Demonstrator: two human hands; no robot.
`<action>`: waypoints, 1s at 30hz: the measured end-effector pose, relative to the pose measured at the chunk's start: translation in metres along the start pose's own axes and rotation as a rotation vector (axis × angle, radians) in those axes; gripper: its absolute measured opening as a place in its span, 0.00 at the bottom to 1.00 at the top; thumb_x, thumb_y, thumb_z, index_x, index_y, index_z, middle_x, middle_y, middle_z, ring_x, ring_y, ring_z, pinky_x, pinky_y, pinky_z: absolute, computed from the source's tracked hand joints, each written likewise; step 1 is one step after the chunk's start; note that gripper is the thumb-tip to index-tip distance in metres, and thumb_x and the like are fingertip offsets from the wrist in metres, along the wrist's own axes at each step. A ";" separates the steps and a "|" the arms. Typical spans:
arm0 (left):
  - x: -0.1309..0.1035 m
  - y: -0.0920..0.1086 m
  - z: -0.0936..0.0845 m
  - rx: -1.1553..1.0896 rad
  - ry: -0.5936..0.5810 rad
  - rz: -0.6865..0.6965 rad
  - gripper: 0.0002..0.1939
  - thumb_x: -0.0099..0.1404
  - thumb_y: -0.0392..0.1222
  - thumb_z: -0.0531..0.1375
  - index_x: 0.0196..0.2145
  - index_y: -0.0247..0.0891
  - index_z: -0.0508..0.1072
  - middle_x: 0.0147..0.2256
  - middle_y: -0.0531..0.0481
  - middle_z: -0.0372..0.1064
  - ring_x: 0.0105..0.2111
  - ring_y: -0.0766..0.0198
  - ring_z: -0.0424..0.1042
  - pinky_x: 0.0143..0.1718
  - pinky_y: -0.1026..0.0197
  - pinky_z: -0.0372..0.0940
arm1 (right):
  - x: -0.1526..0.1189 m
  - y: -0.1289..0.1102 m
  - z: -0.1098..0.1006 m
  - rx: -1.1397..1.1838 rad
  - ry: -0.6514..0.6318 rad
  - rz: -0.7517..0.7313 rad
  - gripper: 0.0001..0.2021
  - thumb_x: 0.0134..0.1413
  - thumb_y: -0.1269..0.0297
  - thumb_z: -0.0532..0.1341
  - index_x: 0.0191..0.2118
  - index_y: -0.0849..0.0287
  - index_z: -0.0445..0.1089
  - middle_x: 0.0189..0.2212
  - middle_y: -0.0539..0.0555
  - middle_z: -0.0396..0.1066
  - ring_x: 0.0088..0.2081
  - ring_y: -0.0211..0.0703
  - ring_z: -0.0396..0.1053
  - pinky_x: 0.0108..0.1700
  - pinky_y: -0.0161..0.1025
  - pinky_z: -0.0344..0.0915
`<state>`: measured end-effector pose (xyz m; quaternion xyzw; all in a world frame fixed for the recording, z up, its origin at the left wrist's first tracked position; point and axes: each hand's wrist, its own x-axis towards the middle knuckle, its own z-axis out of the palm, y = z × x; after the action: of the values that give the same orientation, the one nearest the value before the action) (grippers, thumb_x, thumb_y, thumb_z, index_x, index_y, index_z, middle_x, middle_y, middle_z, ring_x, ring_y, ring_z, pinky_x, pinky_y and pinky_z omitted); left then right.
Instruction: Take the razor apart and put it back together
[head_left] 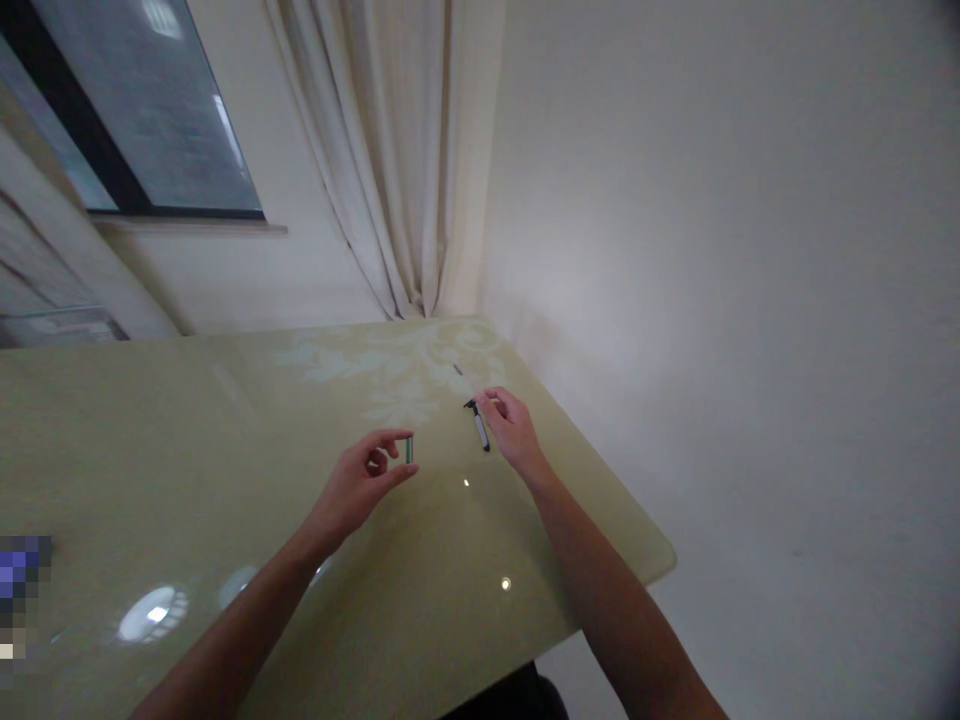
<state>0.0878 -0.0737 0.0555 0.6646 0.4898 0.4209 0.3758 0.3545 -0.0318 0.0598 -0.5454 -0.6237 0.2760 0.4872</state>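
Note:
Between the thumb and forefinger of my left hand [369, 470] is a small green cylinder [409, 450], held upright at its two ends; it looks like a battery. My right hand [506, 420] is to the right and slightly farther away, its fingers pinched together beside a black and grey pen-like object [481, 430] with a dark piece at its top end. Whatever those fingers hold, if anything, is too small to make out. A short dark thin piece [457, 369] lies on the table beyond my right hand.
The glossy pale-green table [187, 440] has its right edge along a white wall [712, 300]. Curtains [397, 150] hang behind its far edge, near a window [180, 120]. A pixelated blue object [19, 572] is at the far left. Lights reflect on the tabletop.

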 end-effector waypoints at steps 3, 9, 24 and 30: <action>0.028 0.002 0.019 0.072 -0.137 -0.009 0.24 0.56 0.51 0.70 0.50 0.41 0.81 0.37 0.50 0.72 0.27 0.67 0.68 0.30 0.62 0.66 | 0.006 0.011 -0.002 -0.026 0.127 0.059 0.16 0.65 0.49 0.56 0.41 0.57 0.69 0.22 0.45 0.62 0.25 0.40 0.61 0.30 0.35 0.55; 0.077 -0.005 0.067 0.332 -0.122 -0.094 0.24 0.60 0.47 0.67 0.53 0.38 0.80 0.41 0.45 0.78 0.32 0.61 0.74 0.37 0.59 0.68 | 0.015 0.030 -0.009 -0.177 0.192 0.108 0.15 0.66 0.52 0.54 0.37 0.57 0.71 0.28 0.50 0.70 0.33 0.43 0.67 0.36 0.37 0.59; 0.087 -0.024 0.071 0.567 -0.098 -0.153 0.23 0.61 0.50 0.68 0.54 0.45 0.81 0.47 0.42 0.78 0.48 0.47 0.75 0.52 0.47 0.63 | 0.014 0.035 -0.027 -0.614 0.125 0.254 0.13 0.66 0.62 0.60 0.39 0.59 0.82 0.38 0.60 0.77 0.38 0.47 0.72 0.38 0.38 0.60; 0.087 -0.026 0.069 0.557 -0.115 -0.141 0.23 0.62 0.49 0.68 0.54 0.43 0.80 0.47 0.43 0.78 0.47 0.52 0.76 0.48 0.54 0.65 | 0.009 0.033 -0.028 -0.706 0.098 0.282 0.11 0.65 0.66 0.61 0.39 0.59 0.83 0.38 0.61 0.80 0.40 0.48 0.75 0.39 0.38 0.62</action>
<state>0.1577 0.0102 0.0231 0.7294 0.6091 0.2047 0.2345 0.3947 -0.0203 0.0438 -0.7726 -0.5752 0.0822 0.2558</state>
